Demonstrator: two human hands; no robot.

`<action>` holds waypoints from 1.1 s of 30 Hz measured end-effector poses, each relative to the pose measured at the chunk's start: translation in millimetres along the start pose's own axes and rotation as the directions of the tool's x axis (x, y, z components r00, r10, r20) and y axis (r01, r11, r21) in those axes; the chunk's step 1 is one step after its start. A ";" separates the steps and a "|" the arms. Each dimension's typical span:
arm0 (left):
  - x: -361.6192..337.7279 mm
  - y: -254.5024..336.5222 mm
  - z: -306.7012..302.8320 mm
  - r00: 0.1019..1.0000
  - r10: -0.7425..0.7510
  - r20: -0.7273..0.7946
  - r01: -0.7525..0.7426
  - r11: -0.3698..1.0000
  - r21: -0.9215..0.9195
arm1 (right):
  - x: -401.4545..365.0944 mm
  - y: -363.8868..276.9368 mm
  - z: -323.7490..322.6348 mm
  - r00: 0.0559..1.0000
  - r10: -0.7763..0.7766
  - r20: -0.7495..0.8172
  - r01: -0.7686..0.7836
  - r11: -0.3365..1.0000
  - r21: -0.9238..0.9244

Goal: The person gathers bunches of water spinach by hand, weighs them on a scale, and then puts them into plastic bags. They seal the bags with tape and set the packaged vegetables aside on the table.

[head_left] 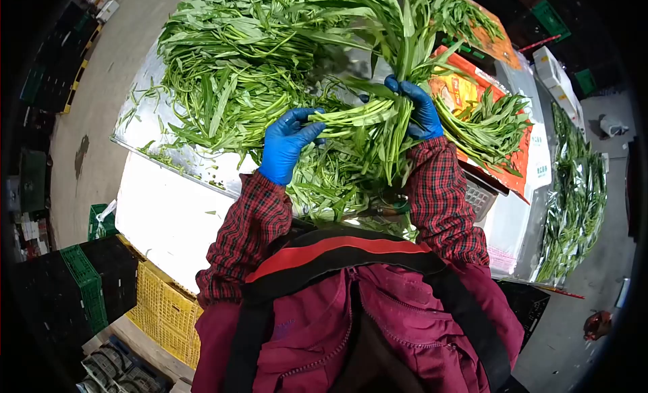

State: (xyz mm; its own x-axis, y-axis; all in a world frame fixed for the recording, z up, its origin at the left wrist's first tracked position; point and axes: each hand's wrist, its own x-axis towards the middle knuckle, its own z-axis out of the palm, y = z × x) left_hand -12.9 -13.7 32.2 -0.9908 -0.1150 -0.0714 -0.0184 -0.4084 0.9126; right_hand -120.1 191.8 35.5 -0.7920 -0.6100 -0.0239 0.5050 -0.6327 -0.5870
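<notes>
My left hand [290,142], in a blue glove, is closed on the ends of a few pale green water spinach stems [358,118]. These stems run right, toward my other hand. With its fingers wrapped round an upright bunch of water spinach [398,133], my right hand [420,109], also blue-gloved, grips the stems; long leaves spread above it. Under and behind both hands lies a large heap of water spinach [236,62] on a metal tabletop [135,119]. Loose leaves and cut bits are scattered below my hands.
To the right, more water spinach [489,133] rests on an orange-red printed bag [466,79] over a grey crate [479,196]. Farther right lies another long pile of greens [574,197]. Yellow crates [162,305] and dark green crates [84,285] stand at lower left.
</notes>
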 end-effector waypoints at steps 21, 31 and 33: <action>5.7 -2.8 -8.0 0.672 0.623 0.400 -0.691 0.335 0.640 | 10.3 10.4 -24.9 0.983 -0.006 -0.186 0.090 0.890 0.446; -25.0 -27.9 -42.9 0.856 0.365 -0.367 -0.401 0.915 -0.026 | 13.1 15.4 -21.8 0.983 -0.130 -0.131 0.175 0.886 0.429; -19.2 -25.4 -46.1 0.876 0.252 -0.412 -0.258 0.965 0.042 | 8.0 12.6 -16.6 0.977 -0.146 -0.158 0.198 0.896 0.398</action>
State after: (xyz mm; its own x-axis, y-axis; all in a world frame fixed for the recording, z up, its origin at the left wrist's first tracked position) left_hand 12.7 -42.8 -8.2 -0.8170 -0.5767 0.0013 0.2320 -0.3265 0.9163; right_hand -125.8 186.9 14.5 -0.9015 -0.4279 -0.0657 0.4317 -0.8776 -0.2085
